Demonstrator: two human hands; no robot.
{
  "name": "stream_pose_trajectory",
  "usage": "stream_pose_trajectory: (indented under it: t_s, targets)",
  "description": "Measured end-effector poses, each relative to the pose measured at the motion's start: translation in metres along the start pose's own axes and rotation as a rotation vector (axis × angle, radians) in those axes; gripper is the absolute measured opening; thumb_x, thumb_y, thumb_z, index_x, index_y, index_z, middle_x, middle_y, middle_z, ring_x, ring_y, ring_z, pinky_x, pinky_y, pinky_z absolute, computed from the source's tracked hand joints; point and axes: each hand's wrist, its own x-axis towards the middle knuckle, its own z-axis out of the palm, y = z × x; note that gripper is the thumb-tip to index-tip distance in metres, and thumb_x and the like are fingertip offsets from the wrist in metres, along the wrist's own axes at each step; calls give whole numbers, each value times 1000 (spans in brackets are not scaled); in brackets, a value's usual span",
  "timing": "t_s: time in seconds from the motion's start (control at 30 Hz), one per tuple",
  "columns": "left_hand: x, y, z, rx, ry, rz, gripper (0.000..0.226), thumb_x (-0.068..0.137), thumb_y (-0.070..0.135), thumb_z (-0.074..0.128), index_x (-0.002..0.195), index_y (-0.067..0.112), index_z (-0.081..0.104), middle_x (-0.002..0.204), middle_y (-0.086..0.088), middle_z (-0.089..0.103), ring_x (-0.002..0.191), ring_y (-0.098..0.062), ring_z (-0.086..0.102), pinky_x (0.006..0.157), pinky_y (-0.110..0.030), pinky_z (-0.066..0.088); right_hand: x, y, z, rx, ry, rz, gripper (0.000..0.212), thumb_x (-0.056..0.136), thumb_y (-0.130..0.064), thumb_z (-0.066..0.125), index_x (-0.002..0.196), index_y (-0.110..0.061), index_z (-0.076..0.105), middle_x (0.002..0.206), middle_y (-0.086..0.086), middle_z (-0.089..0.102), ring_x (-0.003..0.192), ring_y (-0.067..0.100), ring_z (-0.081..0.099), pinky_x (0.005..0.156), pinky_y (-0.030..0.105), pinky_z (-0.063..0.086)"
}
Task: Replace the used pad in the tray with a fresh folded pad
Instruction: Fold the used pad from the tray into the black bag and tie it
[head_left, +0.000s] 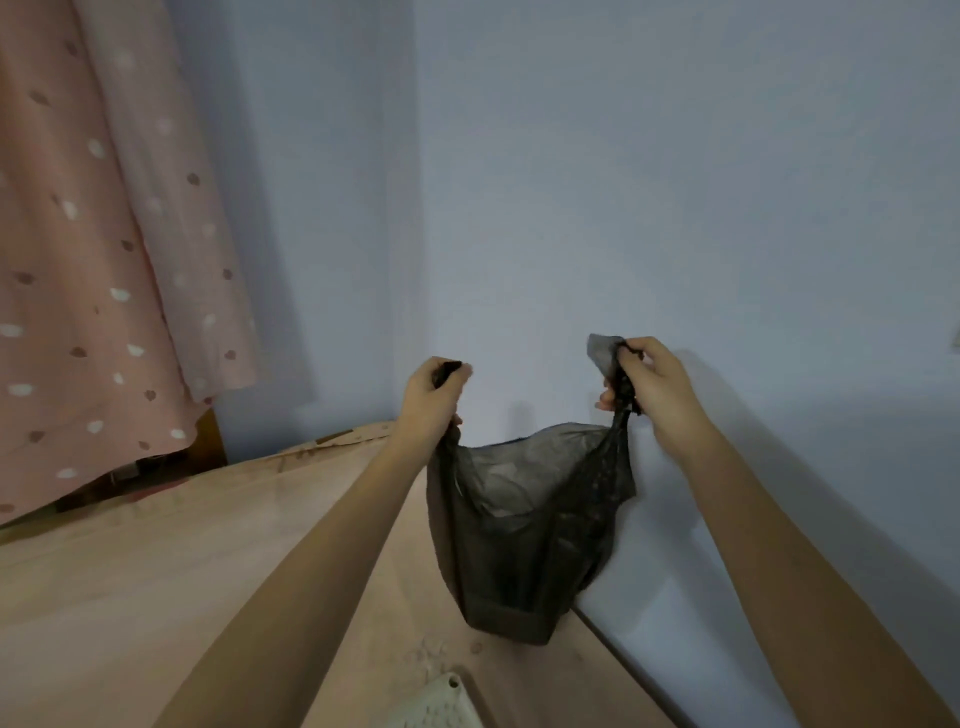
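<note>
Head view: we see two bare arms reaching out over a pinkish floor toward a pale blue wall (675, 182). The left hand (434, 397) grips one handle of a dark, thin plastic bag (524, 525), and the right hand (649, 387) grips the other, so the bag hangs open between them above the floor (156, 571). A corner of a pale perforated tray (439, 706) shows at the near edge; we cannot see a pad. A pink spotted curtain (78, 260) hangs far left.
</note>
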Motion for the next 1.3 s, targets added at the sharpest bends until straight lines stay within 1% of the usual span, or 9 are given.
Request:
stream_pose_trajectory:
  t_s: [0.13,0.27,0.5,0.67,0.77,0.93,1.07,1.23,1.3]
  targets:
    - [-15,4,28,51,-187,98,25,85,27,70,105,13,67,82,10,61,66,5,55,59,-7,43,-6,3,19,-33,-118,53,9,96,-13,53,100,-5,54,71,15,65,53,22,63,67,43,60]
    - [-26,1,49,70,-318,167,23,83,25,72,104,16,70,67,4,55,60,-8,46,58,-12,39,-9,6,34,-129,-163,-15,6,89,-13,63,89,-7,62,77,8,69,66,18,67,66,26,58]
    - [-27,-7,57,-48,-205,99,4,83,10,70,86,9,73,70,2,67,66,-9,58,66,-17,46,-9,25,27,-40,-244,19,18,89,-18,62,106,-13,68,107,6,69,102,17,64,96,32,49]
    - [-23,-8,50,-73,-69,20,6,83,11,71,77,10,69,63,3,60,48,2,49,50,-11,38,-26,66,15,-286,-503,109,62,73,-57,71,126,-28,57,129,-9,59,123,9,52,110,37,37]
    - [-23,-8,45,-70,-53,-2,7,84,12,70,78,9,69,51,12,54,41,2,43,44,-10,33,-38,81,19,-343,-541,152,25,87,-40,63,105,-22,68,109,2,70,106,15,63,102,41,45]
    - [-23,-8,40,-109,47,-85,13,88,21,66,91,12,58,65,7,49,50,-6,42,49,-20,36,-45,80,28,-3,-358,217,27,100,-21,45,108,2,57,90,15,72,86,23,71,81,32,56]
    - [-30,-10,39,-151,30,-77,10,95,17,52,96,17,42,73,-3,45,54,-13,43,51,-26,37,-41,76,40,67,-198,277,20,102,-18,39,102,-2,50,60,3,41,46,15,44,62,34,56]
    - [-52,-11,50,31,-177,178,7,101,11,37,104,14,43,71,-4,50,56,-5,50,53,-14,39,-41,65,56,113,-354,359,24,76,-10,51,99,-7,48,74,7,41,51,14,41,50,28,39]
    - [-58,-12,58,94,-242,263,10,101,11,38,107,14,46,75,1,55,68,-8,57,62,-19,46,-45,59,64,-128,-492,334,35,75,-2,52,110,-4,52,93,15,52,82,26,57,63,28,44]
